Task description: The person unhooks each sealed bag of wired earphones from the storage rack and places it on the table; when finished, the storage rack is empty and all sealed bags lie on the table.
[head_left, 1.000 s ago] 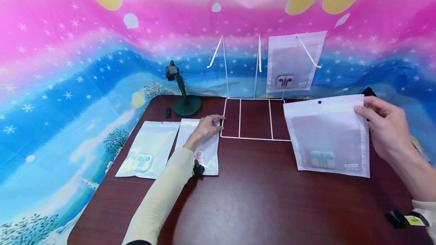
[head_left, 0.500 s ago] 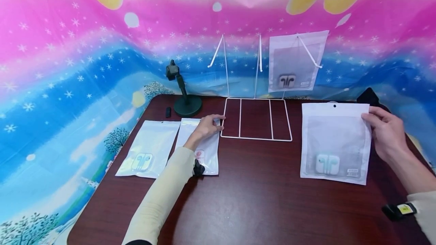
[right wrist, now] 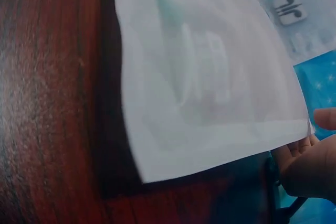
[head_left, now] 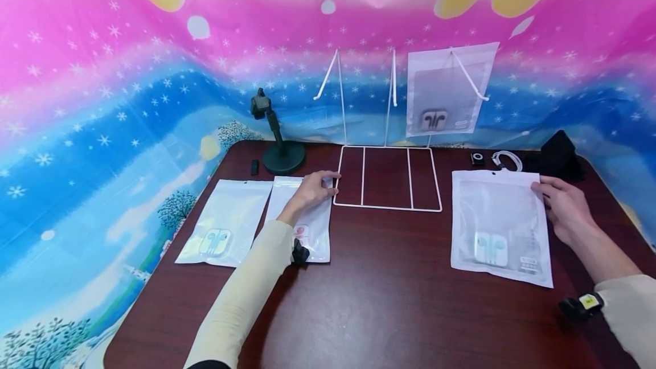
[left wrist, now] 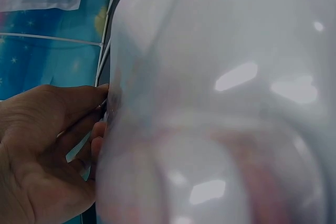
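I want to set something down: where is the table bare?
The widest bare table lies front-middle, before the rack, between the left sleeve and right bag. A narrow strip separates rack and right bag. Crowded: back right, with cable and black object; left, under two bags.

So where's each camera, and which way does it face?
Head: head-worn, facing forward and down at the table and wire rack; left hand, right hand and sleeves show.
Left wrist: worn there, facing a blurred white bag; left hand shows.
Right wrist: worn there, facing the held bag; right hand shows.
Head and right wrist share the hanging bag.
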A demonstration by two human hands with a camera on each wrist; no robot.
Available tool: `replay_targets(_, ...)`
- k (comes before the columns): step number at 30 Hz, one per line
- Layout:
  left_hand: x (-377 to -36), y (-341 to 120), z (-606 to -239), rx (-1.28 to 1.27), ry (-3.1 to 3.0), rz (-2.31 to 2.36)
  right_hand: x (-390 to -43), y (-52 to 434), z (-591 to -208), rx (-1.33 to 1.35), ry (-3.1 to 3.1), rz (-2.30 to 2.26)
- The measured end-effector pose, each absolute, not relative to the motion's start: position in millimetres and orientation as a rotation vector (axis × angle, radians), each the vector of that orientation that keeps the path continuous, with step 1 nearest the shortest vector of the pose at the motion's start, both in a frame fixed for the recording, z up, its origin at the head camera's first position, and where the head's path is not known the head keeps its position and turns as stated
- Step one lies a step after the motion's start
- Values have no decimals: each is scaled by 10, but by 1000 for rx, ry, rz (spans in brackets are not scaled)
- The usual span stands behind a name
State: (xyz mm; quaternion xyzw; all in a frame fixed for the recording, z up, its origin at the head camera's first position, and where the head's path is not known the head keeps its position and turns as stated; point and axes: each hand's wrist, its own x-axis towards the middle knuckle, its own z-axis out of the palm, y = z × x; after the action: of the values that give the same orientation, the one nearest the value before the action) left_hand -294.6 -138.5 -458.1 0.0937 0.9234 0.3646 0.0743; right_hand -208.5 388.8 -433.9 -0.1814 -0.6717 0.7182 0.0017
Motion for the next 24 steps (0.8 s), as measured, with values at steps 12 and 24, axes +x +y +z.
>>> replay_targets(12, -2948, -1390, -4582, 275, 2769, 1109, -2146, 3973, -4475, -487, -2423, 2167)
replay_targets(24, -2949, -1391, -4586, 285, 2776, 1098, -2180, 3967, -4522, -385, -2632, 1912)
